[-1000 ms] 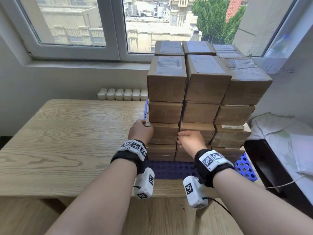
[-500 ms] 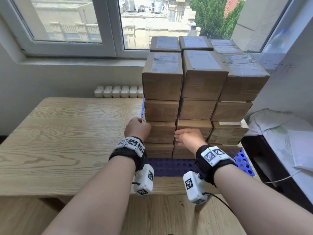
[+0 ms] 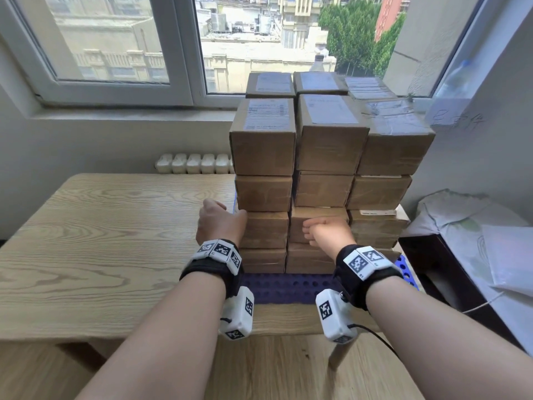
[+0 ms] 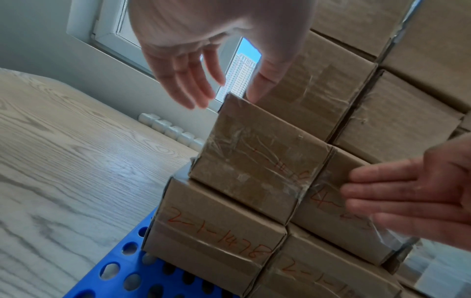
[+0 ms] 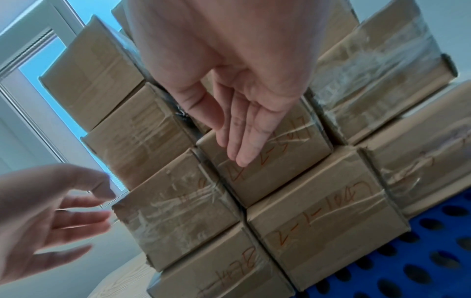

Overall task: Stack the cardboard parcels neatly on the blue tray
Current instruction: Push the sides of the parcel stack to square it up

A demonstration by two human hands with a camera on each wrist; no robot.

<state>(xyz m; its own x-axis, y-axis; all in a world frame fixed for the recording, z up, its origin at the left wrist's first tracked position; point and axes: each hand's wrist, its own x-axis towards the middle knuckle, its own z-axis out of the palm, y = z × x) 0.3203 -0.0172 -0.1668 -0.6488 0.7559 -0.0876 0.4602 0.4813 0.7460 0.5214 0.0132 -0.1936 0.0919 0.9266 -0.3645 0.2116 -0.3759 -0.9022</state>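
- The left hand (image 3: 220,222) sits at centre frame in the head view, at the left edge of the stack of cardboard parcels (image 3: 323,180). In the left wrist view its fingers (image 4: 188,80) are straight and spread, gripping nothing, with the thumb tip at the upper corner of a taped parcel (image 4: 257,157).
- The right hand (image 3: 327,230) is just right of it, in front of the middle column. In the right wrist view its fingers (image 5: 244,129) lie straight and together, pointing at the parcel front (image 5: 265,161); whether they touch it cannot be told.
- The parcels stand in three columns, four high in front, with more behind, on the blue tray (image 3: 288,284), a perforated plastic panel at lower centre right.
- The tray lies on a light wood-grain surface (image 3: 101,241) filling the left half of the frame.
- Behind the stack, across the top of the frame, a white-framed window (image 3: 178,53) shows buildings and trees.
- A white ribbed radiator (image 3: 194,163) shows between surface and wall.
- At right, crumpled white sheets (image 3: 473,226) lie on a dark stand.
- White printed shipping labels (image 3: 266,114) cover the top parcels; the print is too small to read.
- Red handwriting on a bottom parcel (image 4: 219,240) reads "2-1-1478".
- Other fronts carry red numbers beginning "2-1-", blurred under clear tape.
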